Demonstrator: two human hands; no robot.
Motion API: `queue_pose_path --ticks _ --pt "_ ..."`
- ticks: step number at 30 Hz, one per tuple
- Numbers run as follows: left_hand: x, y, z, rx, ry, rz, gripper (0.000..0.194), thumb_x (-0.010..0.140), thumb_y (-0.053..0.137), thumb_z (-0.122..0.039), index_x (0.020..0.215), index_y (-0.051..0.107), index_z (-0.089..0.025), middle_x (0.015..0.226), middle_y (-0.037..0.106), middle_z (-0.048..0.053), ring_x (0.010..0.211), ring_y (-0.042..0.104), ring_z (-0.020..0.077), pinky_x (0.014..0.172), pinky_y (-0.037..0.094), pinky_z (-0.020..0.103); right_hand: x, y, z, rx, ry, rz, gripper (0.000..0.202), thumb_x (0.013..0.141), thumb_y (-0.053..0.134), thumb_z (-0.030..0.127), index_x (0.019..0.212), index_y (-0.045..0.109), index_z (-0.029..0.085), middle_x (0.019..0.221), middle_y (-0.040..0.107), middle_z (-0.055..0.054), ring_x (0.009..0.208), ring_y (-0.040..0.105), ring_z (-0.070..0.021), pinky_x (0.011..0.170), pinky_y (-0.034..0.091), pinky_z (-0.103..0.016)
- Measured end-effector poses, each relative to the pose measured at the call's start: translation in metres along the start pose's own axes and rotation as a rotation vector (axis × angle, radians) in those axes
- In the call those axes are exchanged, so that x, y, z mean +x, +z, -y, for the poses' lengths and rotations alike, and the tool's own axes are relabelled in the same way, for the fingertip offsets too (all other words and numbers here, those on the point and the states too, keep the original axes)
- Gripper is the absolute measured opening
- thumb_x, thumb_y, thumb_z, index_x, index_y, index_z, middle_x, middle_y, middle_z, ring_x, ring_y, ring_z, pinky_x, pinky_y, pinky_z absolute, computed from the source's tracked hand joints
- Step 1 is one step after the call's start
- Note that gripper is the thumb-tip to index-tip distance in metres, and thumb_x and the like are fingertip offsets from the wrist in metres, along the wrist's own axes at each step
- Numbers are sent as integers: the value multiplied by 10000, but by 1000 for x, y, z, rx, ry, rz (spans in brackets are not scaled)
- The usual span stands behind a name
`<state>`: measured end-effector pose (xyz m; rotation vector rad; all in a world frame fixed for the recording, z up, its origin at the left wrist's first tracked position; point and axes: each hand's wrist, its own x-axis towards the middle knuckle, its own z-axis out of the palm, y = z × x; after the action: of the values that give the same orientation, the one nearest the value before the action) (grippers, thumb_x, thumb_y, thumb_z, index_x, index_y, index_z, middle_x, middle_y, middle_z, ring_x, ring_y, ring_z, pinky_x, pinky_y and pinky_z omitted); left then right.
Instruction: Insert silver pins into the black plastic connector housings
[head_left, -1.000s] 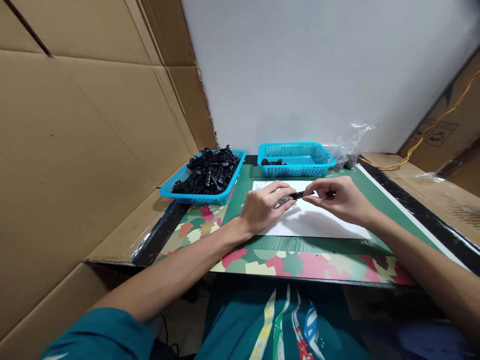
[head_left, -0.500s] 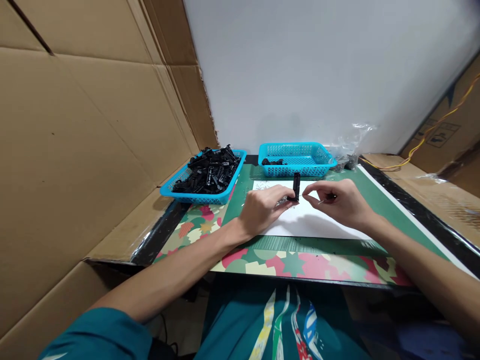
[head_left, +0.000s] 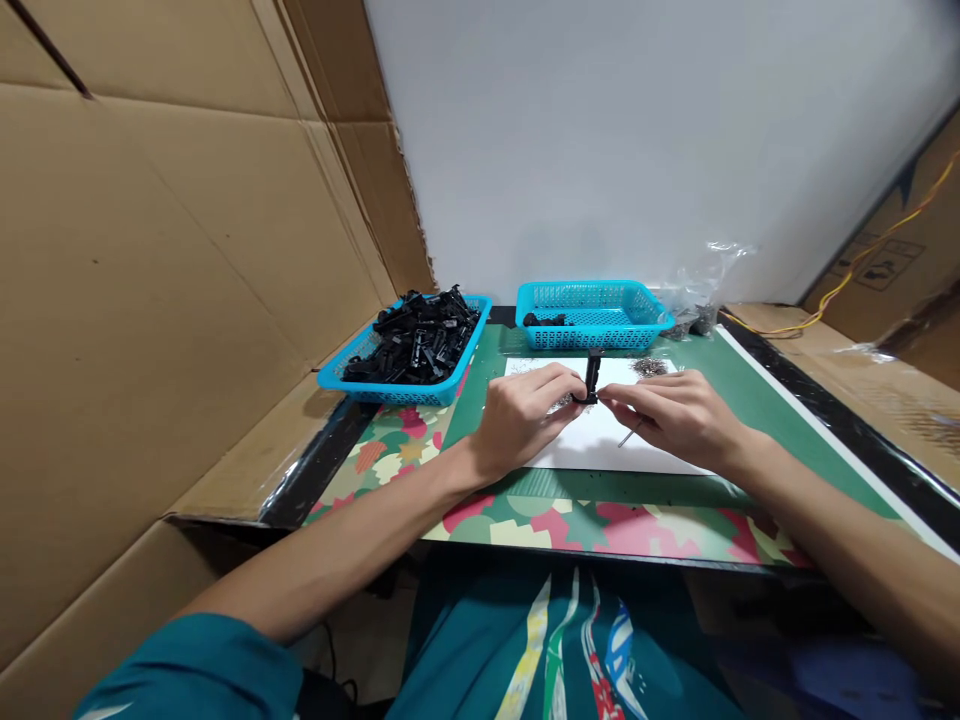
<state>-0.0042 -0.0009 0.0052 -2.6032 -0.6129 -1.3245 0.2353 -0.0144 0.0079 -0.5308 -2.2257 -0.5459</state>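
Observation:
Over a white sheet, my left hand pinches an upright black plastic part near its lower end. The fingertips of my right hand meet that part's lower right side. A thin metal rod sticks out below the right fingers, which are closed round it. Anything tiny between the right fingertips is too small to make out. Small metal pieces lie on the sheet behind my left hand, and a dark pile of them sits behind my right hand.
A blue basket heaped with black parts stands at the left. Another blue basket at the back holds a few black pieces. Clear plastic bags lie right of it. Cardboard walls the left side.
My right hand has moved left to the black part, and its fingers have turned downward, uncovering the pile behind. The rod now points down below them. My left hand has hardly moved.

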Motion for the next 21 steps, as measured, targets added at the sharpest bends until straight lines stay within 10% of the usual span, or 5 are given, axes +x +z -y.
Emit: queue_pose_path --ticks 21 --pt "-5 6 8 -259 -150 50 80 996 696 -238 1001 736 -169 927 811 34 685 683 102 596 511 241 -3 3 -4 402 296 -6 155 981 704 182 968 846 242 741 810 -23 564 695 -140 548 483 -262"
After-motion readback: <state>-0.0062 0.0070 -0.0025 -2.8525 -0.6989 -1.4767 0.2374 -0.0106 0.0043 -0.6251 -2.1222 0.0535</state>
